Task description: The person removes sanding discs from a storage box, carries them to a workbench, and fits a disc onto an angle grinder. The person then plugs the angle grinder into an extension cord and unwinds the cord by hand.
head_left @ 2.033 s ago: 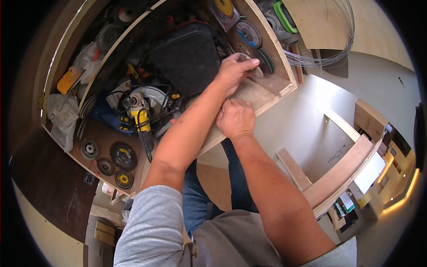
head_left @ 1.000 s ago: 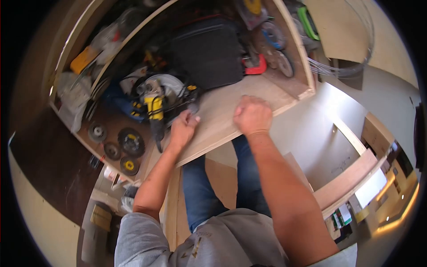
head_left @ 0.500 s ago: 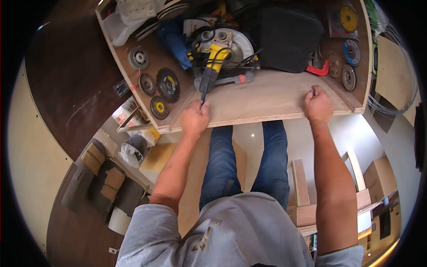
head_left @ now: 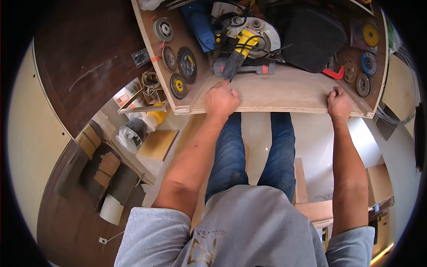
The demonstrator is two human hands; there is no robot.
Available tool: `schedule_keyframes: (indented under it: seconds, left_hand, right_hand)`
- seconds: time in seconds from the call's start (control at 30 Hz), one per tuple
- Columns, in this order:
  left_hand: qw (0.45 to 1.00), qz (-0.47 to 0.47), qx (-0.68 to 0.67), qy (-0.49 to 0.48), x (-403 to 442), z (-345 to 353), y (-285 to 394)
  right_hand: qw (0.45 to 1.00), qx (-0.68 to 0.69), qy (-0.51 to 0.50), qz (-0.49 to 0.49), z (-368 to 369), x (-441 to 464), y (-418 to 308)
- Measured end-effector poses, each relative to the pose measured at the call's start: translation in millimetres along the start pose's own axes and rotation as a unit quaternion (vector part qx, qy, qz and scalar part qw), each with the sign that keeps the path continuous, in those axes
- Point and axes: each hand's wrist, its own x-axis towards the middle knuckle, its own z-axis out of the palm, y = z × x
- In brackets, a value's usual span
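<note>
A wooden tool box [head_left: 289,89], open toward me, fills the upper part of the view. My left hand [head_left: 222,100] is closed over its front edge, thumb on top, just below the handle and black cord of a yellow-and-black circular saw [head_left: 244,44]. Farther along that edge, my right hand [head_left: 340,103] is closed round the board near the right corner. Both hands' undersides are hidden. Beyond the right hand lies a red clamp-like piece [head_left: 334,73], partly covered by a black case [head_left: 313,40].
Cutting and grinding discs [head_left: 187,65] hang on the box's left wall, and more discs [head_left: 369,63] on the right one. A blue case [head_left: 198,26] lies behind the saw. Left below stand a bucket [head_left: 132,133] and a wooden panel [head_left: 158,144]. A wooden frame [head_left: 313,210] is at lower right.
The box and both hands now appear farther right and slightly higher in view. Both hands stay on its front edge, and a coil of rope at the left is now more visible.
</note>
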Motion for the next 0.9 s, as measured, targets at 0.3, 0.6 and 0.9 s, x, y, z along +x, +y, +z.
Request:
schedule_keyframes:
  seconds: [0.3, 0.6, 0.9]
  left_hand:
    - [0.999, -0.021, -0.028, -0.032, 0.1, -1.8, -1.2]
    - [1.000, -0.005, -0.020, -0.017, 3.5, 2.0, -2.6]
    - [0.999, -0.025, 0.000, -0.028, 5.2, 5.8, 0.0]
  right_hand:
    - [0.999, -0.027, -0.007, -0.031, -9.2, -4.9, -11.1]
    - [0.991, 0.038, -0.083, -0.103, 8.5, -56.1, -93.7]
    - [0.995, -0.005, -0.096, -0.026, 1.1, -55.7, -100.3]
